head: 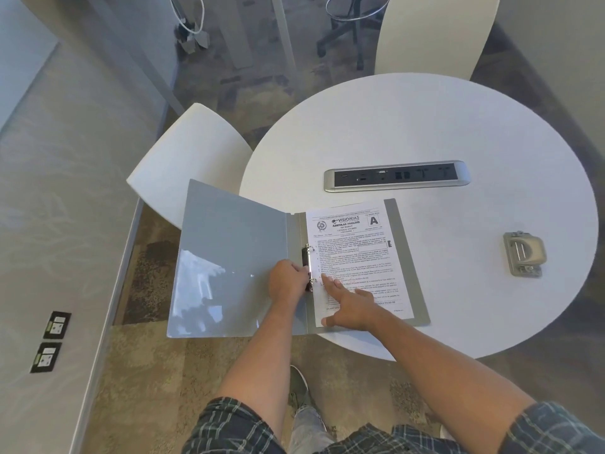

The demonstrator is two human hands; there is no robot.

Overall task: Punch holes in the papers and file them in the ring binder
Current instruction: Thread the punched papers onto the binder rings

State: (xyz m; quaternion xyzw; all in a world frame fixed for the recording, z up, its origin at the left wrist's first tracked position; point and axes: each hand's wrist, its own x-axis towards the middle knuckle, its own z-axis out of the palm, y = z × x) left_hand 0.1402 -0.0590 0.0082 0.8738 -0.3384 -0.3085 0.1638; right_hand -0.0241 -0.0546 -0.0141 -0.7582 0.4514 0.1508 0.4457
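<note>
A grey ring binder (229,257) lies open at the left edge of the round white table (458,132), its front cover hanging past the rim. A printed paper (357,253) lies on the binder's right half, against the metal ring mechanism (308,257). My left hand (286,280) curls its fingers around the ring mechanism at the spine. My right hand (352,303) lies flat on the lower left part of the paper, with the index finger stretched toward the rings. A grey hole punch (523,258) sits on the table to the right, apart from both hands.
A silver power socket strip (396,175) is set into the table behind the binder. A white chair (186,155) stands left of the table and another white chair (435,31) at the far side. Floor sockets (52,339) lie at the lower left.
</note>
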